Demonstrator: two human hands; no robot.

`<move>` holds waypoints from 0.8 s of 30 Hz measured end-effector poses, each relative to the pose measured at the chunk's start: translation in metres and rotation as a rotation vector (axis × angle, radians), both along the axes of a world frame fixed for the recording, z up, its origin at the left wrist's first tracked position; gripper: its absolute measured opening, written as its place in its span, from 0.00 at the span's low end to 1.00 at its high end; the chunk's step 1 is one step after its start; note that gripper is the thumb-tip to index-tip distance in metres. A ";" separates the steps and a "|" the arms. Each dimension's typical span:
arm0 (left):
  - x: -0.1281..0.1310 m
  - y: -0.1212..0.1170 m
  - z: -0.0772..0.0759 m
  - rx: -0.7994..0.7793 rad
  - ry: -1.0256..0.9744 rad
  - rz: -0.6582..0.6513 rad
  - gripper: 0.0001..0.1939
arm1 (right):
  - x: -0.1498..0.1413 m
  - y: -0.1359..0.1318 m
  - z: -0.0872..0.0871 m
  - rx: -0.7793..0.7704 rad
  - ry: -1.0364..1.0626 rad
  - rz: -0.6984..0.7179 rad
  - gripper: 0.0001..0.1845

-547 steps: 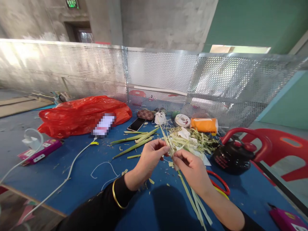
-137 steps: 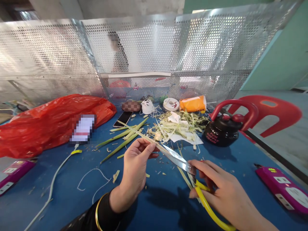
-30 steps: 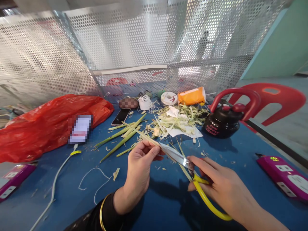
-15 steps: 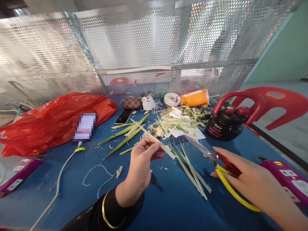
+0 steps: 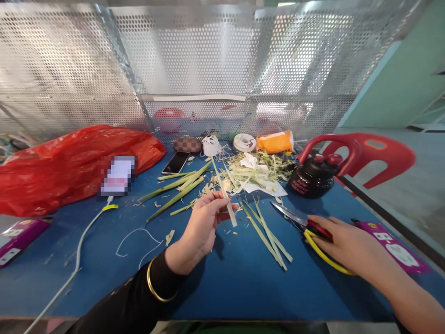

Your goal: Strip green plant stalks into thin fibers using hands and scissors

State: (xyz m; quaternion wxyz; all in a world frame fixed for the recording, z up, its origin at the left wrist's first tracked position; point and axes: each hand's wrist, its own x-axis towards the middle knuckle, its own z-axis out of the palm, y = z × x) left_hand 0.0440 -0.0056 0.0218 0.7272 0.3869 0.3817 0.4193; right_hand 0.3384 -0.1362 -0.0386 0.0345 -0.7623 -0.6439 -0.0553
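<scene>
My left hand (image 5: 203, 222) pinches a pale flat leaf strip (image 5: 222, 189) between thumb and fingers, its far end pointing away from me. On the right, my right hand (image 5: 342, 241) is closed round the red and yellow handles of a pair of scissors (image 5: 295, 217). The blades point to the upper left, low over the table. Between the hands lie several cut strips (image 5: 269, 239). Thicker green leaf stalks (image 5: 177, 195) rest to the left of my left hand. Behind them is a heap of pale green trimmings (image 5: 259, 174), partly on white paper.
A black pot-shaped flask (image 5: 311, 178) with a red handle stands right, near a purple power strip (image 5: 392, 246). A red plastic bag (image 5: 79, 162), a phone on a cable (image 5: 118, 176) and another phone (image 5: 176, 163) lie left. White tape (image 5: 244, 142) and an orange packet (image 5: 275, 142) sit behind.
The strip in my left hand has turned more upright, pointing away from me. My right hand has lowered the scissors towards the table, slightly left. The view has shifted a little.
</scene>
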 end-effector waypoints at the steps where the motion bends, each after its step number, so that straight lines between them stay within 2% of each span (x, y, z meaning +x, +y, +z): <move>1: 0.000 0.000 -0.001 -0.020 -0.007 -0.015 0.05 | -0.001 0.001 0.002 -0.003 -0.001 0.010 0.23; 4: 0.001 0.000 -0.004 -0.053 0.008 -0.064 0.03 | -0.008 0.002 0.009 0.019 -0.001 0.046 0.19; 8: 0.005 -0.003 -0.009 0.002 0.084 -0.158 0.04 | -0.035 0.004 0.023 0.206 0.090 0.079 0.17; 11: 0.011 -0.009 -0.015 0.086 0.139 -0.235 0.04 | -0.072 0.015 0.038 0.304 0.482 0.088 0.15; 15: 0.016 -0.018 -0.021 0.179 0.138 -0.361 0.06 | -0.114 0.047 0.049 0.210 1.154 0.100 0.13; 20: 0.015 -0.017 -0.025 0.209 0.168 -0.436 0.08 | -0.132 0.084 0.042 0.230 1.204 0.147 0.14; 24: 0.012 -0.007 -0.025 0.156 0.196 -0.363 0.08 | -0.129 0.089 0.040 0.185 1.144 0.180 0.14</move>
